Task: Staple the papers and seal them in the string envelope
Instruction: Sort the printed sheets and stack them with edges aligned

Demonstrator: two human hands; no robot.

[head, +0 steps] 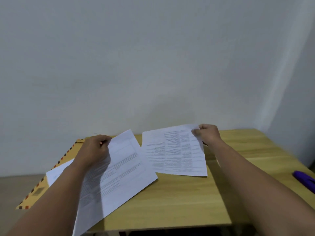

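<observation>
My left hand (pixel 95 150) pinches the far edge of a printed white sheet (pixel 122 174) that slopes down toward me over the wooden table (pixel 179 198). My right hand (pixel 207 133) grips the far right corner of a second printed sheet (pixel 173 154), held just above the table's middle. A tan envelope (pixel 37 189) with a red and dark striped border lies at the left edge, partly under my left arm. Another white sheet (pixel 58 171) rests on it. A purple stapler (pixel 305 182) sits at the right edge.
A plain pale wall rises directly behind the table. The table's left and near edges drop off to a floor below. Bare wood shows between the sheets and the stapler.
</observation>
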